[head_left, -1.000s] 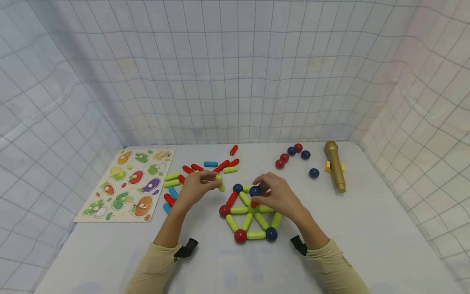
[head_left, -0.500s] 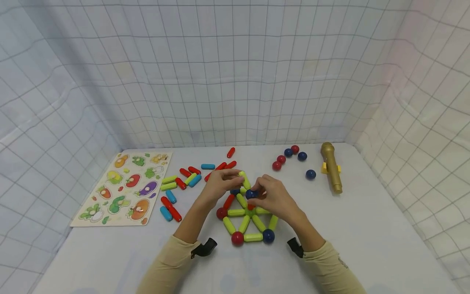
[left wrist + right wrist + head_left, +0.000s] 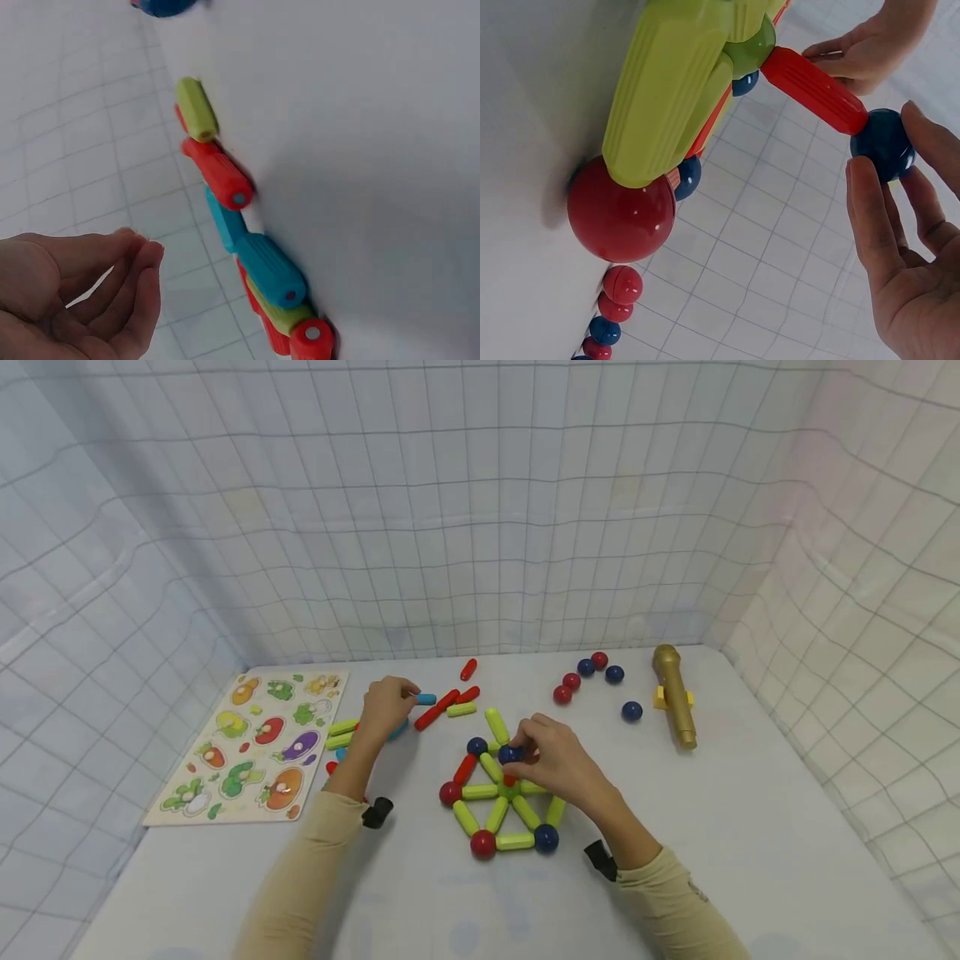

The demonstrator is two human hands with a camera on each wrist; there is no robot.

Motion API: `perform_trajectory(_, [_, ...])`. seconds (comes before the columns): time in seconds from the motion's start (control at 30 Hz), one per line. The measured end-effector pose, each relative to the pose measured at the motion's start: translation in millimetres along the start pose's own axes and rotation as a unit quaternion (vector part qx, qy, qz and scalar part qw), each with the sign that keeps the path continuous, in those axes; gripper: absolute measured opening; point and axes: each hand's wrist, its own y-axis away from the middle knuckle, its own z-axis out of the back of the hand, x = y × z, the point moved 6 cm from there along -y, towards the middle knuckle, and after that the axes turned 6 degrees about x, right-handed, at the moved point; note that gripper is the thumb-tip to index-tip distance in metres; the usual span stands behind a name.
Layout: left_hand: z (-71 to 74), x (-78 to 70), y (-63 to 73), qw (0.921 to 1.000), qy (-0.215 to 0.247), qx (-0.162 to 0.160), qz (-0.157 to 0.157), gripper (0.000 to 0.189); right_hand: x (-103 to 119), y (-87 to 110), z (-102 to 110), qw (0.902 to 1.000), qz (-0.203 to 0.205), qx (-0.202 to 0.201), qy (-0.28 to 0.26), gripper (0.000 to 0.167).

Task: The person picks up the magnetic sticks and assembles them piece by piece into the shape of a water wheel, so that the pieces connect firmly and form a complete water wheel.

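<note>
Toward the far edge of the tabletop (image 3: 750, 827), left hand (image 3: 386, 706) beside a blue rod (image 3: 426, 699), fingertips together, centrally I see right hand (image 3: 558, 758) pinching a ball (image 3: 510, 755) on a red rod (image 3: 814, 90) joined to the frame (image 3: 508, 792)

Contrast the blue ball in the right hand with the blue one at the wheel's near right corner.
The held blue ball is raised between the right hand's fingers; the corner blue ball rests on the table. A red rod meets the held ball; lime rods meet the corner ball. Both are glossy and dark blue.
</note>
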Motion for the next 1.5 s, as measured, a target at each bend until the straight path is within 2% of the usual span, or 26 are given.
perform_trajectory(0.1, [-3.7, 1.7, -19.2, 0.998, -0.061, 0.009, -0.008, 0.023, 0, 0.4, 1, 1.0, -0.002, 0.002, 0.002, 0.026])
perform_trajectory(0.27, [-38.0, -27.2, -39.9, 0.989, -0.126, 0.053, -0.057, 0.022, -3, 2.2, 2, 1.0, -0.009, 0.0, 0.002, 0.026])
perform_trajectory(0.37, [-56.5, -37.7, -43.8, 0.9818, -0.159, 0.078, -0.068, 0.024, -2, 1.9, 0, 0.9999, -0.012, 0.006, -0.002, 0.026])
perform_trajectory(0.47, [-67.0, -40.5, -44.6, 0.9763, -0.184, 0.088, -0.072, 0.023, 0, 1.0, -1, 0.9998, -0.016, 0.012, 0.002, 0.027])
perform_trajectory(0.67, [-66.2, -35.7, -43.3, 0.9726, -0.207, 0.081, -0.068, 0.023, 5, -3.0, 0, 0.9996, -0.016, 0.011, 0.021, 0.028])
perform_trajectory(0.77, [-62.4, -34.7, -40.4, 0.9786, -0.179, 0.081, -0.06, 0.026, 5, -4.2, 1, 0.9995, -0.019, 0.01, 0.023, 0.028])
perform_trajectory(0.83, [-60.3, -34.0, -35.5, 0.9869, -0.128, 0.083, -0.054, 0.029, 4, -3.4, 1, 0.9994, -0.025, 0.013, 0.019, 0.029])
perform_trajectory(0.9, [-59.6, -32.6, -27.7, 0.9939, -0.051, 0.085, -0.05, 0.033, 3, -2.0, 0, 0.9993, -0.03, 0.016, 0.014, 0.028])
perform_trajectory(0.97, [-60.1, -30.9, -17.9, 0.9943, 0.023, 0.091, -0.05, 0.036, 1, -0.2, -1, 0.9992, -0.034, 0.02, 0.01, 0.028])
perform_trajectory(1.1, [-61.3, -31.1, 2.6, 0.9851, 0.127, 0.094, -0.069, 0.036, 1, 1.4, -1, 0.9994, -0.028, 0.019, 0.011, 0.028])
perform_trajectory(1.17, [-62.2, -33.5, 9.8, 0.9811, 0.148, 0.096, -0.081, 0.033, 2, 1.1, -1, 0.9996, -0.021, 0.015, 0.014, 0.027])
perform_trajectory(1.27, [-64.9, -37.7, 15.7, 0.9781, 0.155, 0.101, -0.096, 0.028, 2, 0.4, 0, 0.9996, -0.019, 0.007, 0.018, 0.027])
perform_trajectory(1.5, [-69.4, -38.4, 21.0, 0.9811, 0.129, 0.095, -0.109, 0.028, 2, 0.7, -2, 0.9996, -0.019, 0.012, 0.015, 0.028])
